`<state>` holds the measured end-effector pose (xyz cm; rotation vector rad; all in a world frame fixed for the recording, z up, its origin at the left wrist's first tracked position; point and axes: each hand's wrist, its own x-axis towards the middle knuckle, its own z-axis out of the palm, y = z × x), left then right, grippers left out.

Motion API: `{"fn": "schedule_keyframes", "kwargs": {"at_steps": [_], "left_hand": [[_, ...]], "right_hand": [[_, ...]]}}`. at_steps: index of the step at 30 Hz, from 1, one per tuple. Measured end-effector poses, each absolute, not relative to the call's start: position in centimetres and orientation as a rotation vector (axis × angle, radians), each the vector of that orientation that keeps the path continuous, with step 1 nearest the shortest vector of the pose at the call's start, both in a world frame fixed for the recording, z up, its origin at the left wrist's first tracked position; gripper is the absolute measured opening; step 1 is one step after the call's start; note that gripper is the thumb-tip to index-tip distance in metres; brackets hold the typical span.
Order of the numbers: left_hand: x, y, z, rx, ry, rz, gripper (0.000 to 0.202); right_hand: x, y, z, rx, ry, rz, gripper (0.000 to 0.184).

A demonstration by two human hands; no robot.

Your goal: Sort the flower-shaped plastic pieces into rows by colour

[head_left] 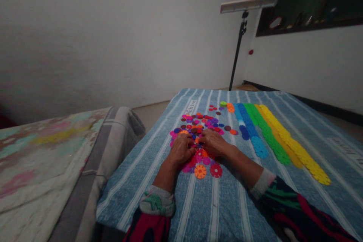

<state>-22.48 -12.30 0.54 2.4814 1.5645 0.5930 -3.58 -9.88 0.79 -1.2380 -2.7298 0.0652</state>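
A loose pile of small notched plastic discs (pixel 200 171) in red, orange, purple, magenta, blue and brown lies on a striped blue cloth. My left hand (pixel 181 148) rests over the left side of the pile, with fingers curled inward and thumb near them. From the right, my right hand (pixel 213 142) reaches into the same pile, fingertips bent down close to the left hand. Both hands look closed at the fingertips; whatever they pinch is hidden among the discs. Right of the hands lie long overlapping rows of discs: yellow (pixel 297 151), green (pixel 268 136) and blue (pixel 248 119).
The blue striped cloth (pixel 153 166) covers the table. An orange stack (pixel 230 107) and a light green disc (pixel 223 104) sit at the rows' far end. To the left stands another covered surface (pixel 56 151). A black stand (pixel 237 53) rises behind the table, before a white wall.
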Motion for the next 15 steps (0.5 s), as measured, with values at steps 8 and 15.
{"fn": "schedule_keyframes", "kwargs": {"at_steps": [8, 15], "left_hand": [[-23.6, -11.3, -0.5, 2.458, 1.577, 0.691, 0.016], [-24.4, -11.6, -0.3, 2.354, 1.746, 0.811, 0.017]], "right_hand": [[-2.9, -10.4, 1.4, -1.258, -2.757, 0.080, 0.020], [-2.7, -10.4, 1.4, -1.261, -2.774, 0.100, 0.020]]}}
